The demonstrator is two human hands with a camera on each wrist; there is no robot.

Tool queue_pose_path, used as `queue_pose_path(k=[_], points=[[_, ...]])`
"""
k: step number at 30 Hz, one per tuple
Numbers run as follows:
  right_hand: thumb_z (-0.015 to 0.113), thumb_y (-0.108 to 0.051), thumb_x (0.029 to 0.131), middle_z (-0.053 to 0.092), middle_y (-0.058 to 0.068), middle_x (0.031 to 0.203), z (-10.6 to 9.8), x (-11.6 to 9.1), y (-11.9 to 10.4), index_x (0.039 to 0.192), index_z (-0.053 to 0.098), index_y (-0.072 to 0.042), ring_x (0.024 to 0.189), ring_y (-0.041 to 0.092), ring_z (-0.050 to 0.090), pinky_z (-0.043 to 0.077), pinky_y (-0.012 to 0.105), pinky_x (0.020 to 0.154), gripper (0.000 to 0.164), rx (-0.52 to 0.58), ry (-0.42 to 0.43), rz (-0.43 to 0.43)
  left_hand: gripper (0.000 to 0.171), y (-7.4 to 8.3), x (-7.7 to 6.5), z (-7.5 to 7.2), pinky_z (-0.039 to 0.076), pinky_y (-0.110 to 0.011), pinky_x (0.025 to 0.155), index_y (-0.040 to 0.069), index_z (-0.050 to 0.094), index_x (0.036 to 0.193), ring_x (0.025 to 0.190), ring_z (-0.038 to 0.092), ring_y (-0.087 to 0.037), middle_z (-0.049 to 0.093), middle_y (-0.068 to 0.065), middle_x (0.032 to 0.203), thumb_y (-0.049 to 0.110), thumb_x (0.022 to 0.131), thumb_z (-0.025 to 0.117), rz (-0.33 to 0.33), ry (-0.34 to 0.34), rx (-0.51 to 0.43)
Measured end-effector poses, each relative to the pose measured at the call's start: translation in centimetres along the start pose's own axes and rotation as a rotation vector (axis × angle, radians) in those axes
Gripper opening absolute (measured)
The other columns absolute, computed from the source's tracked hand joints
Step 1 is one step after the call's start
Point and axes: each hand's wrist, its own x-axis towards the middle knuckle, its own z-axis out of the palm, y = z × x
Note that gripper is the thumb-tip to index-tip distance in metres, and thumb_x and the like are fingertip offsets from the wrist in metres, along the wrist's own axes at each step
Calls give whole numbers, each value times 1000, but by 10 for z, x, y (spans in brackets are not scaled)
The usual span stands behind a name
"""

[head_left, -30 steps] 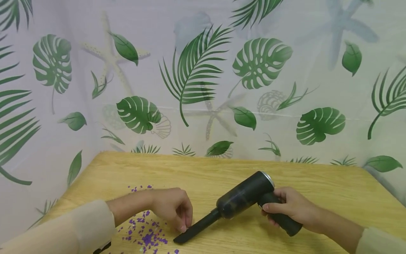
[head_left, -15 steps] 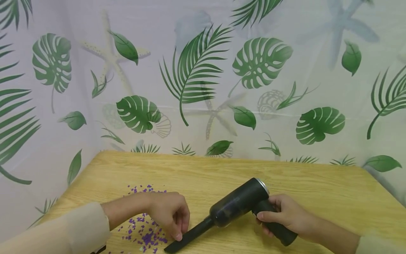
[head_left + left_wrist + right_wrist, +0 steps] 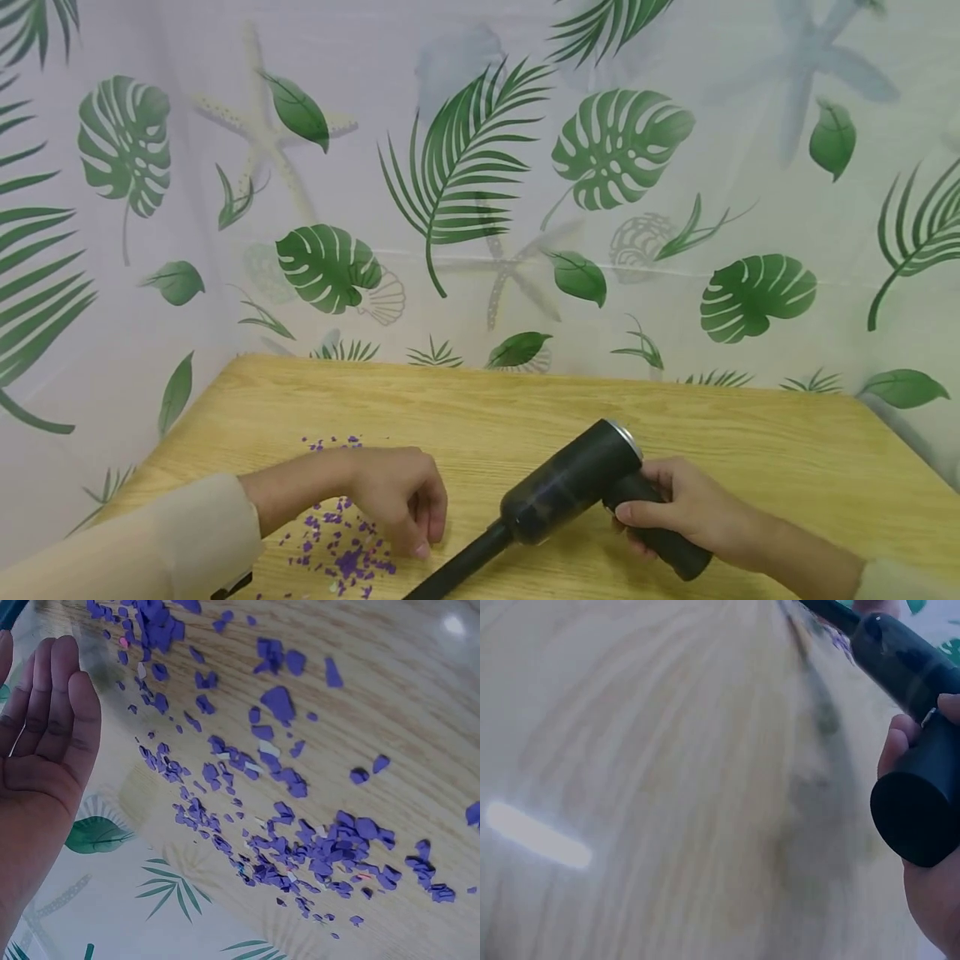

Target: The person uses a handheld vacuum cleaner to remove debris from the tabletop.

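Note:
My right hand (image 3: 693,512) grips the handle of a black handheld vacuum cleaner (image 3: 570,483); in the right wrist view the handle's round end (image 3: 915,817) faces the camera. The vacuum's long narrow nozzle (image 3: 472,562) slants down left, and its tip is cut off by the head view's lower edge. Just left of the nozzle, my left hand (image 3: 401,496) hangs with loosely bent fingers and holds nothing. Under and beside that hand lie many small purple scraps (image 3: 348,562), a few white or pink among them. The left wrist view shows the scraps (image 3: 330,847) spread near the relaxed fingers (image 3: 82,712).
A wood-grain table (image 3: 787,450) carries everything. Behind it and at the left hangs a pale curtain (image 3: 480,167) printed with green leaves and starfish. A dark band (image 3: 236,583) shows at the left sleeve (image 3: 202,525).
The vacuum has moved left and toward the near edge, its nozzle tip passing out of view. My left hand no longer touches the nozzle. The scraps look much the same.

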Motion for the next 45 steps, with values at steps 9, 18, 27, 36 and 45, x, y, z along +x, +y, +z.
queue_pose_path(k=[9, 18, 27, 36, 45], points=[[63, -15, 98, 72, 10, 95, 10, 6, -4, 112, 56, 13, 72, 17, 69, 60, 35, 69, 32, 21, 112, 28, 8, -9, 5, -5, 53, -17, 66, 8, 76, 88, 66, 59, 4, 68, 10, 74, 11, 82, 80, 55, 117, 70], [65, -17, 98, 71, 11, 93, 13, 6, -8, 112, 56, 13, 72, 19, 68, 59, 37, 69, 34, 25, 172, 36, 10, -10, 8, -8, 52, -17, 66, 9, 74, 90, 67, 59, 3, 68, 8, 76, 13, 83, 80, 33, 162, 115], [66, -20, 96, 71, 11, 91, 10, 4, -11, 112, 56, 13, 71, 20, 68, 59, 38, 69, 38, -16, 275, 67, 11, -15, 20, -12, 52, -18, 72, 10, 73, 95, 74, 61, 1, 69, 8, 82, 16, 87, 77, 16, 211, 113], [67, -22, 96, 70, 11, 90, 13, 11, -14, 114, 55, 14, 74, 19, 68, 60, 38, 72, 41, 10, 301, 82, 13, -22, 27, -22, 52, -20, 73, 9, 73, 98, 78, 61, -2, 69, 6, 86, 13, 86, 77, 21, 263, 103], [66, -23, 97, 70, 11, 97, 19, 26, -17, 121, 51, 14, 78, 20, 69, 60, 39, 74, 47, 46, 296, 69, 13, -31, 25, -32, 53, -21, 72, 8, 74, 100, 78, 64, -5, 70, 3, 87, 8, 87, 74, 3, 316, 110]])
